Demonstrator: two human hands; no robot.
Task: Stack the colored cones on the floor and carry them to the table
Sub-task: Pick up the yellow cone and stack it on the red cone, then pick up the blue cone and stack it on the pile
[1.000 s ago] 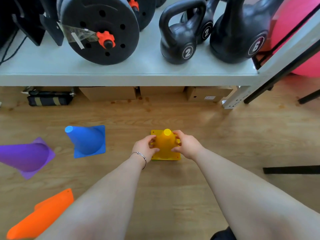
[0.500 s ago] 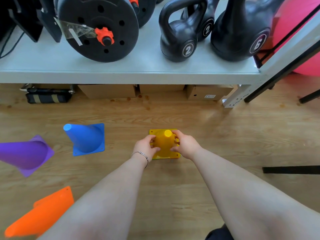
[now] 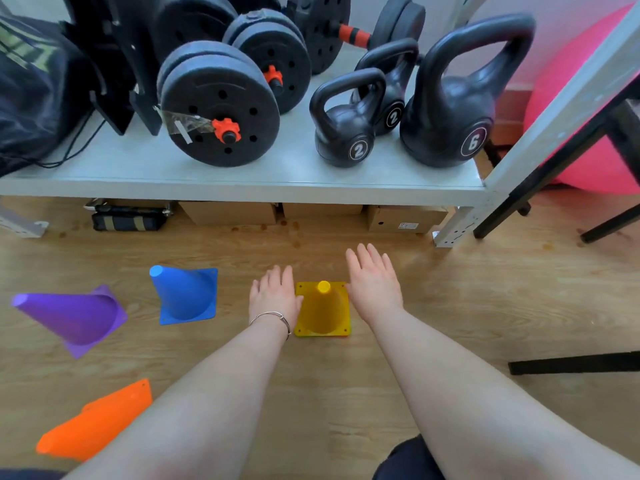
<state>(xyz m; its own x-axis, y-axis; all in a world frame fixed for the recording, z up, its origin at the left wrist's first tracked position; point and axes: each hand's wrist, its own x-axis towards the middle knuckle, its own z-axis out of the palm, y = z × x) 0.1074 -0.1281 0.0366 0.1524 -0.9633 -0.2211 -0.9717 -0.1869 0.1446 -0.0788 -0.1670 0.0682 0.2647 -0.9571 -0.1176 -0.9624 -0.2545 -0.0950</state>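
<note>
Head view: the yellow cone (image 3: pixel 322 311) is seen upright on the floor (image 3: pixel 450 306) between the left hand (image 3: pixel 274 296) and right hand (image 3: pixel 373 278), both spread flat, nothing held. Being likely light, stiff, smooth plastic, it is best gripped around its lower walls.

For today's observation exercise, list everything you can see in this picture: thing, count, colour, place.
yellow cone: 1, yellow, upright on floor between the hands
blue cone: 1, blue, floor, left of yellow
purple cone: 1, purple, floor, far left
orange cone: 1, orange, floor, lower left
kettlebells: 3, black, shelf right
dumbbells: at least 2, black with orange collars, shelf
exercise ball: 1, pink, far right
cardboard boxes: 3, brown, under shelf
left hand: open, beside yellow cone
right hand: open, beside yellow cone
</note>
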